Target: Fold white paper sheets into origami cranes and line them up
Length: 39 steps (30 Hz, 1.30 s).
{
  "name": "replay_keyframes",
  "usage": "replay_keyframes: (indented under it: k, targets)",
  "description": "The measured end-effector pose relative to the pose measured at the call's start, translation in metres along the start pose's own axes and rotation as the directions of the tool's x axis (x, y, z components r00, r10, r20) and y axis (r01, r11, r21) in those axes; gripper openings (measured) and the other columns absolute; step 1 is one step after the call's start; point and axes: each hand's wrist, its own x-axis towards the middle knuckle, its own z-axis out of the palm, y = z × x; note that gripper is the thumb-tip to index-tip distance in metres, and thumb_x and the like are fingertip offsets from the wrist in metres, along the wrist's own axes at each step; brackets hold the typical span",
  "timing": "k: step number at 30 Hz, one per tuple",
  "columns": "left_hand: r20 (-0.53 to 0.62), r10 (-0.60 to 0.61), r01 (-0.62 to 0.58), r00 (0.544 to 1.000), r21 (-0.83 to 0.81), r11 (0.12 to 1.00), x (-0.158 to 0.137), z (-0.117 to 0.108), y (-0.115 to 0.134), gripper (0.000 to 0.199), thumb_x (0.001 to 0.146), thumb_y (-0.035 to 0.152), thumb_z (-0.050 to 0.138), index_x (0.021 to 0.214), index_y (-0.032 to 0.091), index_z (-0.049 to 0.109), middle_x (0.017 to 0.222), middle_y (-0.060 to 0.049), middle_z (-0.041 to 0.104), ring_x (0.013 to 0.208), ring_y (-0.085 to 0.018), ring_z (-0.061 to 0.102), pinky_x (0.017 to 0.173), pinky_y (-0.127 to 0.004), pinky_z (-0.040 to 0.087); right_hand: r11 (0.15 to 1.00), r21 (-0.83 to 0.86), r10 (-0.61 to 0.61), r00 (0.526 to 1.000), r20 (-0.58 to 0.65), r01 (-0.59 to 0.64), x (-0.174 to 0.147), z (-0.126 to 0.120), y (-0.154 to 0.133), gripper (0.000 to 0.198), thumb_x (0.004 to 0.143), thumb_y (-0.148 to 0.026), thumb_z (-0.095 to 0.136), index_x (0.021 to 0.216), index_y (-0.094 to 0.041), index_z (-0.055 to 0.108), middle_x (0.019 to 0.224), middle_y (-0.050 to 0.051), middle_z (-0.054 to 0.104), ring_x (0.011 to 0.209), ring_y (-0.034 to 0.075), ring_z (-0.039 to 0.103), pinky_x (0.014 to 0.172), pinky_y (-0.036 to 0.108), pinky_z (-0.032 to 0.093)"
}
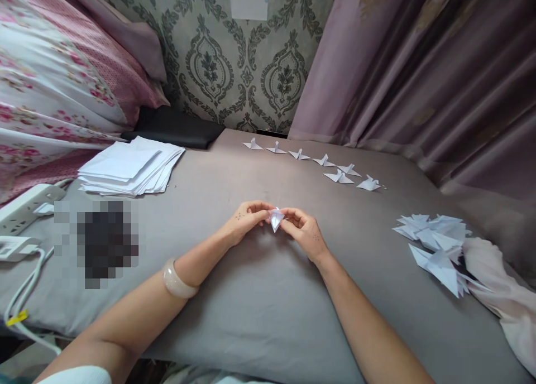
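Note:
Between my two hands, just above the grey bed surface, is a small folded white paper (pixel 276 220) with a point facing down toward me. My left hand (pixel 248 221) pinches its left edge, thumb on the near side. On the opposite edge, the thumb and fingers of my right hand (pixel 305 231) are closed on the same paper. Some fingertips are hidden behind it. Beyond my hands stands a row of finished white paper cranes (pixel 298 154), several of them, running from the back middle toward the right.
A stack of white paper sheets (pixel 121 169) lies at the left, before a black flat item (pixel 176 126). White power strips (pixel 29 208) with cables sit at the left edge. At the right is a pile of folded papers (pixel 439 239) beside pale cloth (pixel 498 283). Curtains (pixel 377 60) hang behind.

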Motion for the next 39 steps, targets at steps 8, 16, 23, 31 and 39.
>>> replay_keyframes:
  k: [8, 16, 23, 31, 39]
  targets:
    - [-0.028, 0.016, -0.018, 0.999, -0.084, 0.996, 0.003, 0.004, -0.01, 0.045, 0.068, 0.037, 0.074, 0.105, 0.015, 0.061, 0.075, -0.002, 0.068, 0.062, -0.01, 0.056, 0.056, -0.021, 0.037, 0.997, -0.076, 0.014, 0.992, -0.123, -0.024, 0.005, 0.0, 0.009, 0.03, 0.072, -0.044, 0.065, 0.085, -0.017, 0.067, 0.077, 0.006, 0.07, 0.067, 0.017, 0.063, 0.061, 0.028, 0.048]
    - [-0.021, 0.014, -0.016, 1.0, -0.115, 0.993, 0.001, 0.007, -0.002, 0.046, 0.066, 0.036, 0.077, 0.104, 0.014, 0.064, 0.079, -0.003, 0.07, 0.067, -0.012, 0.058, 0.065, -0.024, 0.041, 0.989, 0.044, 0.146, 0.987, -0.069, -0.143, 0.006, -0.003, 0.002, 0.038, 0.066, -0.046, 0.07, 0.088, -0.015, 0.069, 0.068, 0.002, 0.066, 0.055, 0.01, 0.053, 0.047, 0.021, 0.036]
    - [0.085, -0.028, 0.03, 0.996, -0.029, 0.999, 0.0, 0.002, -0.004, 0.033, 0.07, 0.04, 0.073, 0.091, 0.015, 0.068, 0.077, -0.003, 0.067, 0.064, -0.01, 0.055, 0.056, -0.021, 0.035, 0.991, 0.057, 0.123, 0.992, -0.036, -0.12, 0.004, -0.004, -0.002, 0.031, 0.065, -0.045, 0.072, 0.078, -0.017, 0.068, 0.066, 0.0, 0.065, 0.056, 0.01, 0.053, 0.052, 0.023, 0.039]
    - [0.083, -0.016, 0.033, 0.996, -0.207, 0.978, 0.0, 0.006, 0.0, 0.028, 0.064, 0.032, 0.078, 0.08, 0.014, 0.063, 0.072, -0.001, 0.063, 0.062, -0.009, 0.054, 0.058, -0.021, 0.04, 0.995, 0.095, 0.041, 0.994, -0.099, -0.032, 0.001, 0.001, -0.004, 0.031, 0.066, -0.04, 0.073, 0.086, -0.018, 0.065, 0.082, 0.004, 0.069, 0.077, 0.016, 0.063, 0.073, 0.028, 0.048]
    - [0.052, -0.026, 0.04, 0.998, -0.288, 0.957, -0.001, 0.008, -0.003, 0.03, 0.065, 0.032, 0.078, 0.081, 0.016, 0.058, 0.082, 0.0, 0.063, 0.071, -0.01, 0.057, 0.062, -0.021, 0.043, 0.983, 0.179, -0.025, 0.994, -0.104, 0.043, 0.001, 0.008, 0.001, 0.03, 0.07, -0.041, 0.072, 0.093, -0.02, 0.072, 0.09, 0.004, 0.072, 0.087, 0.019, 0.065, 0.084, 0.032, 0.048]
